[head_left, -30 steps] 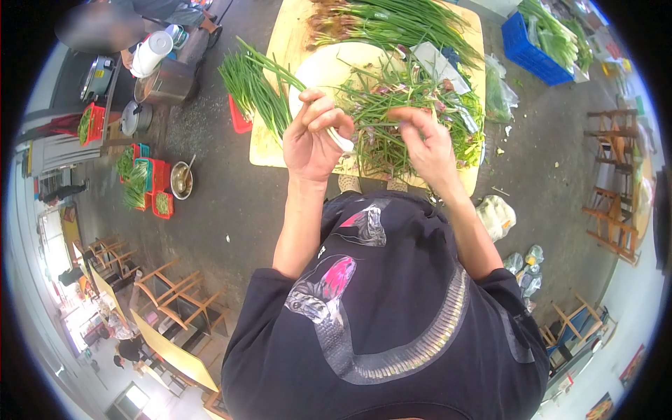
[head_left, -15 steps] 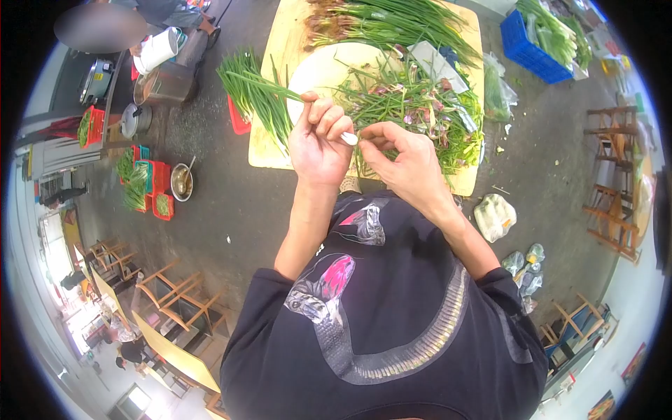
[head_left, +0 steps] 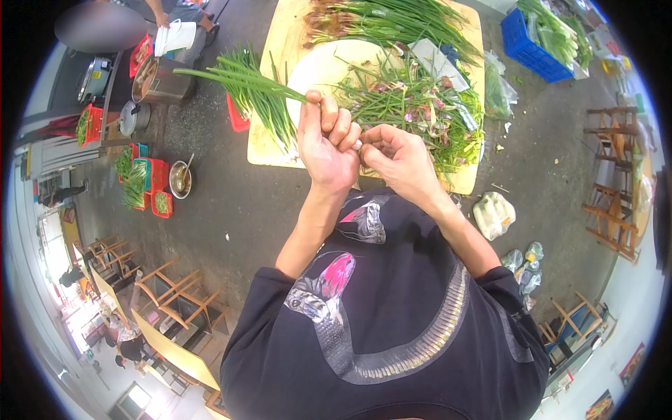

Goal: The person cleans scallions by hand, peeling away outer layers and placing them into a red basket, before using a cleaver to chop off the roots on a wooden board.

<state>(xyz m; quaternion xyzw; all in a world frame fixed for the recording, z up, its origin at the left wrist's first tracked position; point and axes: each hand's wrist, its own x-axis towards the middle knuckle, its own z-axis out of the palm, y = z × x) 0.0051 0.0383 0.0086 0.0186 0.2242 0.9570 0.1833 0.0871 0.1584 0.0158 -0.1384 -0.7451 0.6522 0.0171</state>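
My left hand is closed round a green onion, its green leaves reaching out to the left and its white end showing at the fingers. My right hand is pinched at that white end, its fingertips close to my left fingers. Behind them on the yellow table lie a round white board, a heap of trimmings with purplish skins, and a bunch of green onions at the left edge. More unpeeled onions lie along the far side.
A blue crate of vegetables stands at the upper right, near a plastic bag. On the floor at left are red baskets and a metal bowl. At the upper left, another person's hand holds a white bucket.
The onion's leaves now stretch further left from my left hand, and less of its white end shows. The other person's white bucket has shifted up and right.
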